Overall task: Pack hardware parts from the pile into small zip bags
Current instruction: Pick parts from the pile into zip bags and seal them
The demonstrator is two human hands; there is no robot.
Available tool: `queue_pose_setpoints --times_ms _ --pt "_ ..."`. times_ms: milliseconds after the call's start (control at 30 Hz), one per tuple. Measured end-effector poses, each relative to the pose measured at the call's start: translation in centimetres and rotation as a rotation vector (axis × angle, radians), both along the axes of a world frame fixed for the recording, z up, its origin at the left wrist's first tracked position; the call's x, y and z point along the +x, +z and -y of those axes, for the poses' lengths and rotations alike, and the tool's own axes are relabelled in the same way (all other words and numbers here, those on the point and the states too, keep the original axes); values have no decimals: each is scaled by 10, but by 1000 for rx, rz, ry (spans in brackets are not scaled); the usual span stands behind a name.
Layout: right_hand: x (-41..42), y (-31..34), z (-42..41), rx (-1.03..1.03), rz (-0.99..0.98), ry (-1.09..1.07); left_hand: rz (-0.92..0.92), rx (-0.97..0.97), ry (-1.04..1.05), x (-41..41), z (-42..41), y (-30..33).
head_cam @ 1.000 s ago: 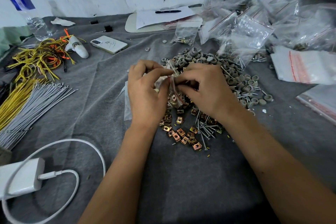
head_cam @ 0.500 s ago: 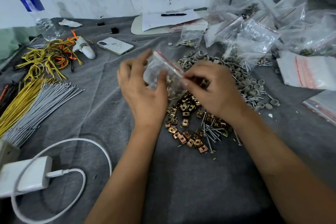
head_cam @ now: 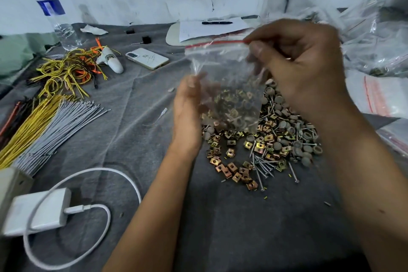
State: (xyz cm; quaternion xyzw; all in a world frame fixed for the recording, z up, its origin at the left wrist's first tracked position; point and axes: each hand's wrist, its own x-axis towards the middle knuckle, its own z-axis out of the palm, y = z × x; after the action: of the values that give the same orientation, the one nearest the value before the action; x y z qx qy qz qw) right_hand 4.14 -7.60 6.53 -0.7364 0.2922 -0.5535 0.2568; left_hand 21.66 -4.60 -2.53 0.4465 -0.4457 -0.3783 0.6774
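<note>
Two hands share one zip bag point(head_cam: 225, 86) held above the pile point(head_cam: 265, 146): right hand point(head_cam: 302, 66) pinches its red seal corner, left hand point(head_cam: 189, 106) open beside it. Best run the seal fully closed.

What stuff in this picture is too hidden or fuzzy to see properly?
- Head view: the parts inside the zip bag blur into the pile seen through the plastic.
- The left hand is motion-blurred, its fingertips behind the bag.
- Writing on the paper is too small.
- The white box is cut off by the left edge.
- The right hand covers the bag's top corner.
</note>
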Motion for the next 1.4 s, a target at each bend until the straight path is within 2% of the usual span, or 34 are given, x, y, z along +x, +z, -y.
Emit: queue_pose_setpoints --times_ms 67,100,233,300,367,467,667,800,900,1167,1400 --pt "-3 -2 6 -18 97 -47 46 -2 -155 -1 1 -4" --pt "-4 -6 12 14 122 -74 10 8 -234 -3 0 -5" --pt "-7 -46 29 318 213 -160 -169 110 -422 -8 -4 -2" --pt "-8 -65 31 461 230 -133 -197 147 -346 -8 -3 0" --pt "-7 -77 31 512 214 -32 -162 164 -179 -5 2 -4" --pt "-5 -82 31 427 150 34 -18 119 -8 2 7 -10" --pt "-6 -82 26 270 162 36 296 55 200 5 7 -9" --pt "-3 -85 23 189 -82 -2 769 -49 287 8 2 -9" --pt "5 -87 21 139 -208 11 944 -97 275 7 4 -9" --pt "7 -82 16 -52 -274 -81 917 -115 219 7 4 -11" --pt "7 -81 18 -36 -279 -77 895 -139 214 5 4 -9"
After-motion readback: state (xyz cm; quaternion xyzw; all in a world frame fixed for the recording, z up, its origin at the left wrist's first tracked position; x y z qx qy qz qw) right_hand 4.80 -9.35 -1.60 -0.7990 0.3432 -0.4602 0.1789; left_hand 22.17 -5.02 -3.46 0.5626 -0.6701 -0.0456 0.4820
